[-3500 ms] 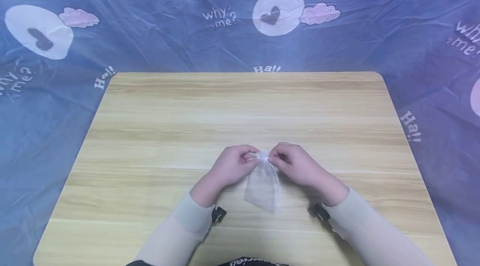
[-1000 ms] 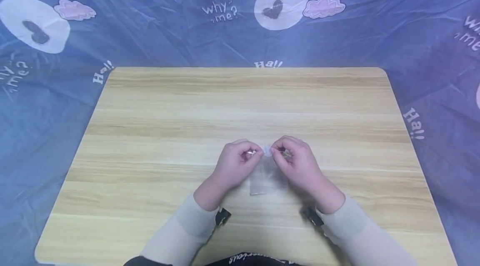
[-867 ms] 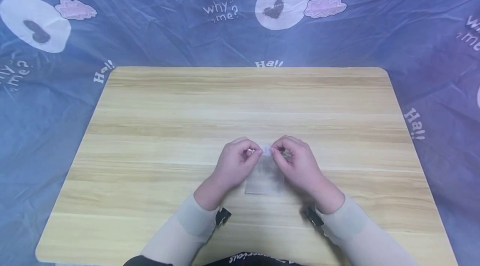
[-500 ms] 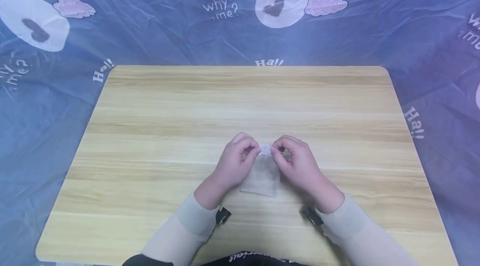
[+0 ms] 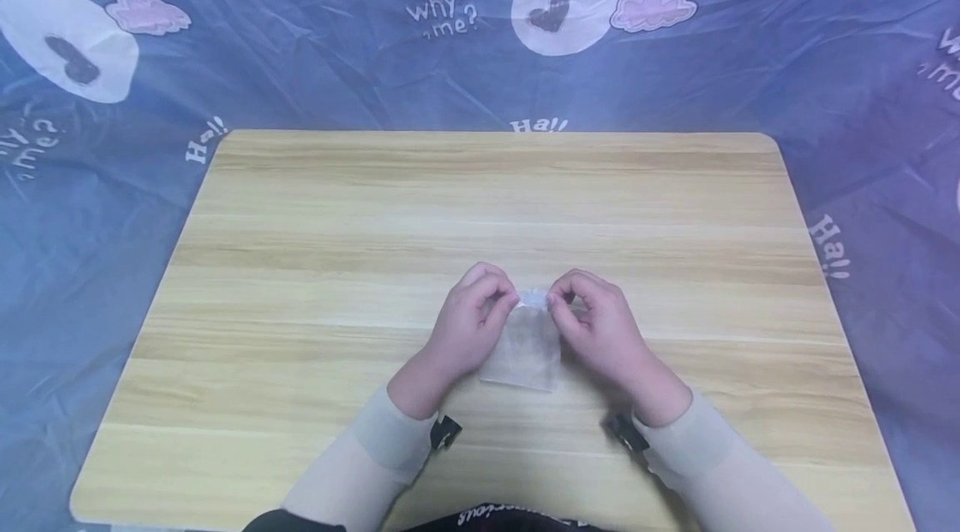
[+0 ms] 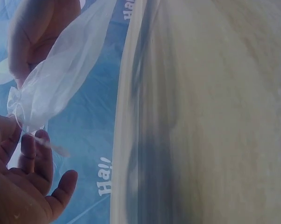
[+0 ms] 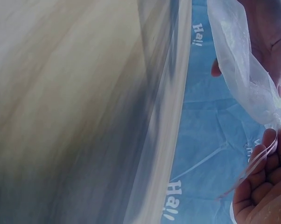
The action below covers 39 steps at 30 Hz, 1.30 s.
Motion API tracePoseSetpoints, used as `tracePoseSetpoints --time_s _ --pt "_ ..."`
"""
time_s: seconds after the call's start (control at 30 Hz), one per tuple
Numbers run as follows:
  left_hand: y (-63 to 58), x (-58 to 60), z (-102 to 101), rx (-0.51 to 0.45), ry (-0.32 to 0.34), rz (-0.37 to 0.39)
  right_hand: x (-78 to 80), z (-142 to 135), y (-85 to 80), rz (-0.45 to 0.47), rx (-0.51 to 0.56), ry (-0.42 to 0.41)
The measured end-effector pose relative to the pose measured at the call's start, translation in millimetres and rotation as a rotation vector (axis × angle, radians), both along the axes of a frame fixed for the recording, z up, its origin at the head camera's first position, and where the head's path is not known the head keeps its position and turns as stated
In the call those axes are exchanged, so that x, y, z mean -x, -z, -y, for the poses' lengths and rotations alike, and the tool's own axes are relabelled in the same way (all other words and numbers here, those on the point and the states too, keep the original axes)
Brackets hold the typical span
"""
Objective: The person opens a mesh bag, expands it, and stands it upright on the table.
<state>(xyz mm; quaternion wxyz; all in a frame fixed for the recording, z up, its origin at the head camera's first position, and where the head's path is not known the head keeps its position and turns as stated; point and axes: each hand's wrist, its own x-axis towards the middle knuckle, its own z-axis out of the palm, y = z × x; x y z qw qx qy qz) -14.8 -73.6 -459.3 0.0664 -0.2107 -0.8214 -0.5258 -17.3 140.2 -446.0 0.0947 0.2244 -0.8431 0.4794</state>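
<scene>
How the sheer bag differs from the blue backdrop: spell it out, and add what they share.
The bag is whitish and see-through; the backdrop is blue, printed with words and clouds. The bag is far smaller than the backdrop, which spans the view. The left hand and right hand hold the bag near its gathered end; the backdrop lies beyond the table, unheld. Both show creases.

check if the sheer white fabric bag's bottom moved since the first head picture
Yes; the bottom of the bag shifted toward the far edge of the pale wooden table.
</scene>
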Motion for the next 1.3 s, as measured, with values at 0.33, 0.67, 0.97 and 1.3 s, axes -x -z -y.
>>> tracePoseSetpoints --time_s 0.33,0.67,0.97,1.3 --pt "1.3 -0.6 1.4 -0.007 -0.004 -0.031 -0.4 -2.2 0.4 -0.009 0.009 0.004" --pt "5.2 0.7 4.4 -0.022 -0.022 -0.032 -1.6 -5.8 -0.2 0.017 0.016 0.026" --pt "4.0 1.2 3.9 -0.019 -0.012 0.008 -2.9 -7.9 2.5 0.053 0.073 0.024" --pt "-0.9 3.6 3.0 0.007 0.010 0.005 3.7 -7.6 -5.2 0.042 0.029 -0.151"
